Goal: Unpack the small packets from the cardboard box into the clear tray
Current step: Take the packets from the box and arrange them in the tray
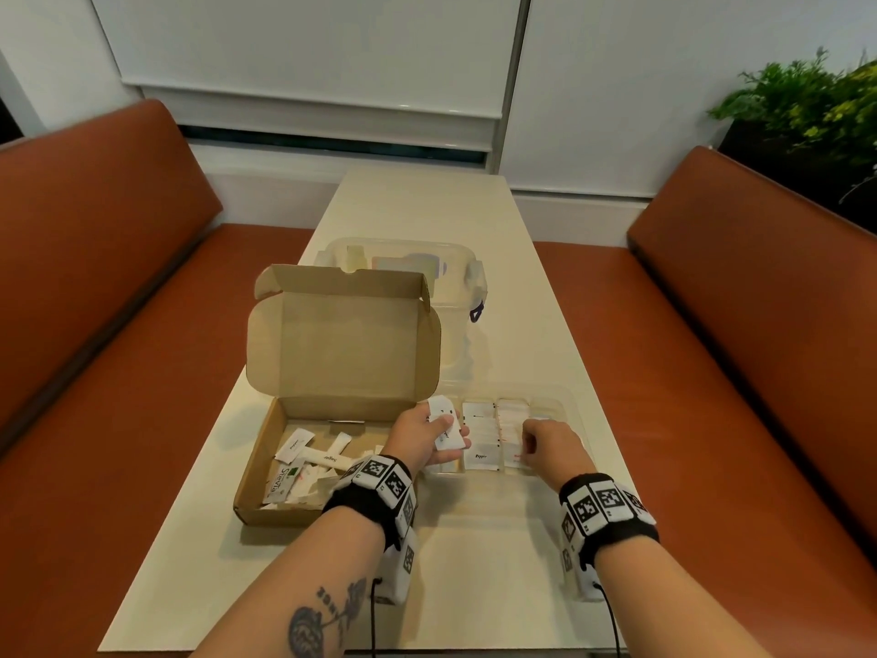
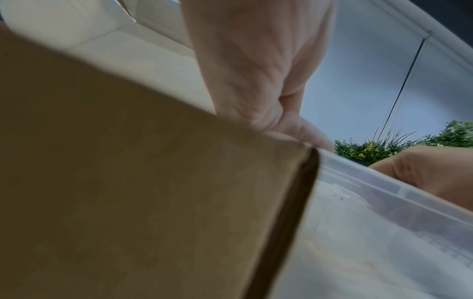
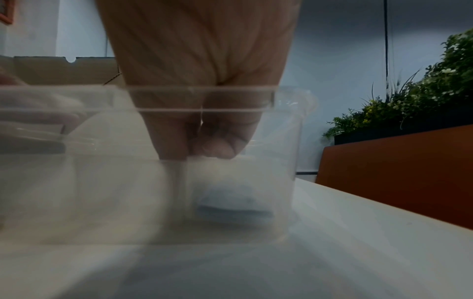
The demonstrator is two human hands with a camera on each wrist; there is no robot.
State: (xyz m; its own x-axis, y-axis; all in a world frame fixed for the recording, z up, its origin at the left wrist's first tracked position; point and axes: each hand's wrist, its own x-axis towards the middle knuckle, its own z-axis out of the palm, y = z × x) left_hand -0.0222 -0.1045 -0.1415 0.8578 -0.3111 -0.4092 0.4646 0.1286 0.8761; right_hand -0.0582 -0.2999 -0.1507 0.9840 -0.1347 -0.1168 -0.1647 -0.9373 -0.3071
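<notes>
Holding white packets [image 1: 446, 427] over the clear tray [image 1: 567, 410], the left hand [image 1: 422, 432] is seen beside the cardboard box [image 1: 265, 460] on the tabletop [image 1: 417, 201]. From the left wrist, its grip is seen curled; packets hidden. From the right wrist, the right hand [image 3: 202, 129] is pressed fingertips-down on tray packets, which are best kept flat.

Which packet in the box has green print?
The long packet along the left wall of the cardboard box, reading "Stevia" beside a green patch. The other packets there show plain white or dark lettering only.
</notes>
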